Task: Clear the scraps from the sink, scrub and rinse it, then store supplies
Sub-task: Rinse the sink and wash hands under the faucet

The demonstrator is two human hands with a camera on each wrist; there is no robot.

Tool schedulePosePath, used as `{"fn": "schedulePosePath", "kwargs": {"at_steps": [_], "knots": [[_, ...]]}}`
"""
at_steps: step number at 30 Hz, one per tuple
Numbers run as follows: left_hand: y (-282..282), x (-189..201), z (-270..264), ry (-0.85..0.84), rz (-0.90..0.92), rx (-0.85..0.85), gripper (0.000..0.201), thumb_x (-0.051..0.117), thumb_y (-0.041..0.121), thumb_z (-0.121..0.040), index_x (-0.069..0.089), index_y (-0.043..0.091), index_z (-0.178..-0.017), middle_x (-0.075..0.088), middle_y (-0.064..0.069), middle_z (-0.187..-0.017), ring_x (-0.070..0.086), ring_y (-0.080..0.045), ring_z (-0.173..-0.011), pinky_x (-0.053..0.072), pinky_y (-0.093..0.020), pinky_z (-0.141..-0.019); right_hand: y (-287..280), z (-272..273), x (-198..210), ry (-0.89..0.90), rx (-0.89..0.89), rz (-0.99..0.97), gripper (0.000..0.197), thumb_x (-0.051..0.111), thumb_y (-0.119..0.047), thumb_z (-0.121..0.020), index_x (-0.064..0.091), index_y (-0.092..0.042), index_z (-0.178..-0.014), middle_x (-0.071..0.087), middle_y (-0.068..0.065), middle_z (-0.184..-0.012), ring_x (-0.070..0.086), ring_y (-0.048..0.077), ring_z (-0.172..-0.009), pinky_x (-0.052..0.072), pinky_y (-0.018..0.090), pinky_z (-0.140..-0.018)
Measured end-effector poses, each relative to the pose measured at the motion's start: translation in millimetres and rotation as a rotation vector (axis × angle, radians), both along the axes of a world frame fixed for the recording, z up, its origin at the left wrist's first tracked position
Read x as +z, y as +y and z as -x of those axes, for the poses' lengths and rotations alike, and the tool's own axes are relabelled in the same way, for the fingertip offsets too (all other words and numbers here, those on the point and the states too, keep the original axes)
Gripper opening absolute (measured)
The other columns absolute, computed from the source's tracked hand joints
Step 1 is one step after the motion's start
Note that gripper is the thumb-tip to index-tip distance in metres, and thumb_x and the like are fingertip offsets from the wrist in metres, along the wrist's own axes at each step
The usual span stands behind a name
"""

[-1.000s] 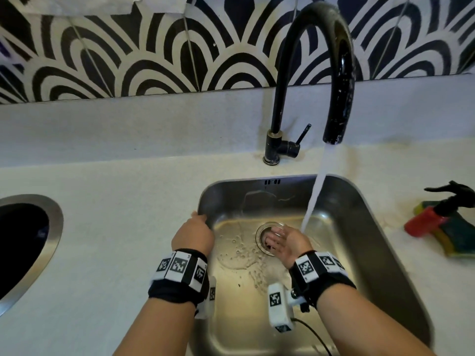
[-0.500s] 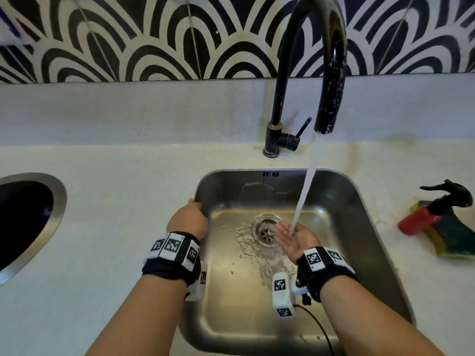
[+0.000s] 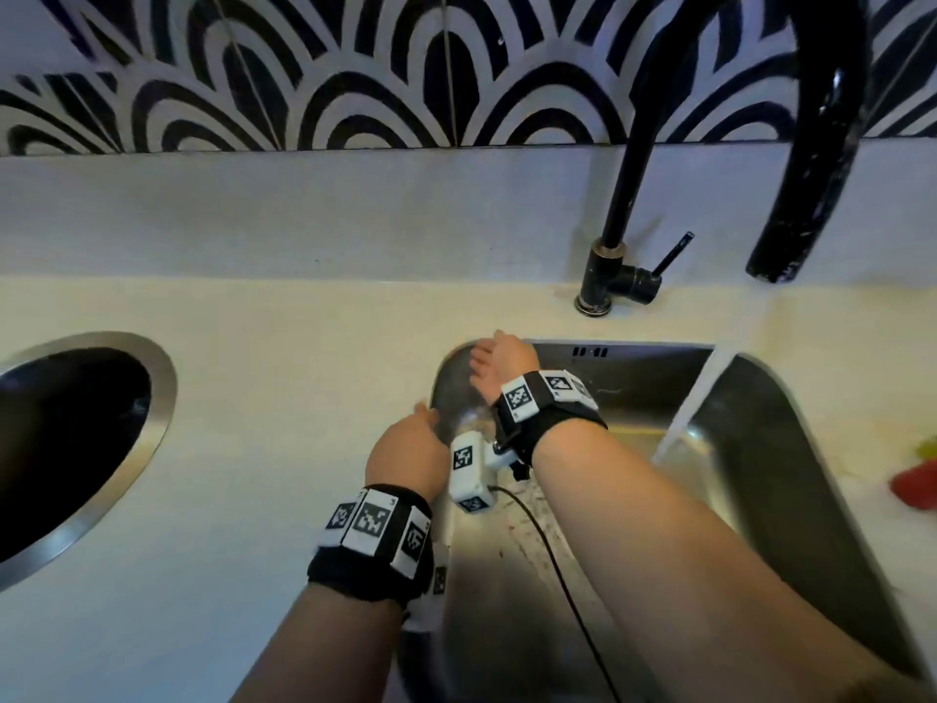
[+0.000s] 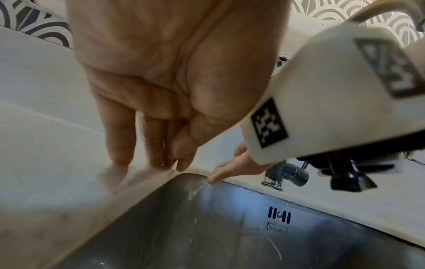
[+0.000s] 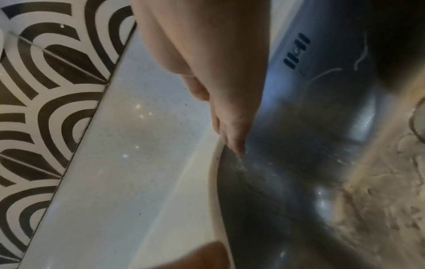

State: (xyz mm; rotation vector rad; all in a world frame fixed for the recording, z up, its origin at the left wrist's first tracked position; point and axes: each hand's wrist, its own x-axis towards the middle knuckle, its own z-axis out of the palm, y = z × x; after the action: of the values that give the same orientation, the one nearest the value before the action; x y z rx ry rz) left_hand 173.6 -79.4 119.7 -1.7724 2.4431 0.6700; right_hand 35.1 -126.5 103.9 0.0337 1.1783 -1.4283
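1. Writing first: a small stamped plate point(image 4: 277, 227) sits on the back wall of the sink point(image 3: 760, 449) under the overflow slots point(image 4: 279, 217), but its letters are too blurred to read. Black-and-white square codes mark both wristbands and the white camera block point(image 3: 469, 469) at the right wrist; they carry no letters.
2. At far left a round steel-rimmed opening point(image 3: 157, 413) is cut into the pale tabletop point(image 3: 253, 398), well apart from the sink.
3. Left hand point(image 3: 405, 456): its grip is slack and holds nothing. The fingers point(image 4: 119, 142) lie straight and close together, tips pressed on the tabletop just beside the sink's left rim.
4. Right hand point(image 3: 499, 360): it reaches across to the sink's back left corner, grip also empty. Straight fingers point(image 5: 232, 134) touch the curved rim where steel meets tabletop, and wet streaks show on the wall just below them.
5. Pale foam point(image 5: 379, 209) covers part of the sink floor near the drain, which shows only as an arc at the edge of the right wrist view.
6. A black tap point(image 3: 634, 195) stands behind the sink, its lever point(image 3: 672, 253) tilted up to the right. Water point(image 3: 694, 398) falls from the spout into the right half of the basin, apart from both hands.
7. A red thing point(image 3: 915, 484) lies cut off at the right edge of the tabletop; what it is cannot be told.
8. Bare tabletop lies between the round opening and the sink.
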Motion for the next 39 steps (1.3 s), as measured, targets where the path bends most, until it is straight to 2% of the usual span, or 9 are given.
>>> {"fn": "schedulePosePath", "kwargs": {"at_steps": [4, 9, 11, 15, 19, 23, 28, 34, 39], "knots": [[1, 2, -1, 0.027, 0.02, 0.038, 0.033, 0.039, 0.018, -0.095, 0.05, 0.01, -0.125, 0.062, -0.013, -0.121, 0.059, -0.03, -0.109, 0.039, -0.03, -0.076, -6, 13, -3, 0.092, 0.014, -0.058, 0.031, 0.028, -0.026, -0.101, 0.054, -0.009, -0.097, 0.05, 0.005, -0.085, 0.047, 0.015, -0.07, 0.038, 0.028, -0.065], [8, 13, 1, 0.027, 0.002, 0.046, 0.039, 0.036, 0.01, -0.094, 0.05, 0.007, -0.131, 0.053, -0.016, -0.133, 0.054, -0.032, -0.117, 0.042, -0.035, -0.092, 35, 23, -15, 0.122, 0.047, -0.102, 0.048, 0.025, -0.028, -0.104, 0.044, 0.002, -0.135, 0.043, 0.017, -0.144, 0.044, 0.03, -0.129, 0.032, 0.039, -0.106], [10, 16, 2, 0.027, -0.018, 0.052, 0.043, 0.036, 0.008, -0.093, 0.048, 0.009, -0.134, 0.05, -0.015, -0.138, 0.052, -0.032, -0.121, 0.041, -0.035, -0.095, 58, 28, -23, 0.144, 0.047, -0.133, 0.047, 0.026, -0.028, -0.104, 0.048, 0.002, -0.133, 0.046, 0.018, -0.142, 0.053, 0.028, -0.113, 0.04, 0.035, -0.091], [11, 13, 1, 0.026, -0.023, 0.052, 0.043, 0.037, 0.005, -0.091, 0.053, 0.012, -0.13, 0.052, -0.014, -0.137, 0.053, -0.031, -0.119, 0.042, -0.034, -0.095, 104, 46, -43, 0.16, 0.059, -0.182, 0.044, 0.027, -0.027, -0.104, 0.055, 0.0, -0.124, 0.05, 0.018, -0.138, 0.05, 0.03, -0.121, 0.025, 0.041, -0.111], [14, 11, 0, 0.002, -0.019, 0.069, 0.045, 0.037, 0.004, -0.092, 0.047, 0.009, -0.135, 0.053, -0.015, -0.135, 0.051, -0.03, -0.122, 0.039, -0.034, -0.099, 138, 61, -49, 0.102, -0.001, -0.201, 0.041, 0.028, -0.028, -0.103, 0.06, -0.005, -0.091, 0.055, 0.019, -0.132, 0.053, 0.03, -0.117, 0.039, 0.036, -0.094], [17, 9, 0, -0.012, -0.017, 0.08, 0.047, 0.038, 0.004, -0.091, 0.044, 0.009, -0.138, 0.05, -0.014, -0.138, 0.049, -0.029, -0.125, 0.038, -0.035, -0.101, 164, 76, -47, 0.005, -0.066, -0.137, 0.044, 0.026, -0.026, -0.104, 0.058, 0.003, -0.112, 0.056, 0.021, -0.128, 0.054, 0.032, -0.117, 0.041, 0.036, -0.095], [21, 5, 0, -0.027, -0.016, 0.102, 0.051, 0.04, 0.004, -0.09, 0.042, 0.011, -0.14, 0.052, -0.014, -0.136, 0.05, -0.029, -0.124, 0.039, -0.035, -0.101, 182, 86, -47, -0.078, -0.14, -0.119, 0.035, 0.038, -0.024, -0.101, 0.06, 0.002, -0.107, 0.066, 0.019, -0.099, 0.065, 0.029, -0.09, 0.051, 0.036, -0.086], [28, 3, 1, -0.049, 0.009, 0.118, 0.048, 0.038, 0.005, -0.091, 0.043, 0.01, -0.139, 0.053, -0.015, -0.135, 0.051, -0.03, -0.122, 0.04, -0.035, -0.099, 188, 88, -53, -0.081, -0.109, -0.119, 0.034, 0.042, -0.025, -0.1, 0.061, 0.001, -0.106, 0.067, 0.021, -0.105, 0.066, 0.03, -0.093, 0.053, 0.036, -0.085], [28, -2, -3, -0.081, -0.001, 0.142, 0.042, 0.036, 0.006, -0.091, 0.043, 0.006, -0.133, 0.057, -0.016, -0.127, 0.053, -0.031, -0.118, 0.042, -0.036, -0.094, 164, 41, -56, 0.033, 0.195, -0.168, 0.035, 0.038, -0.025, -0.101, 0.06, 0.002, -0.095, 0.066, 0.017, -0.093, 0.064, 0.029, -0.089, 0.053, 0.034, -0.08]]}}
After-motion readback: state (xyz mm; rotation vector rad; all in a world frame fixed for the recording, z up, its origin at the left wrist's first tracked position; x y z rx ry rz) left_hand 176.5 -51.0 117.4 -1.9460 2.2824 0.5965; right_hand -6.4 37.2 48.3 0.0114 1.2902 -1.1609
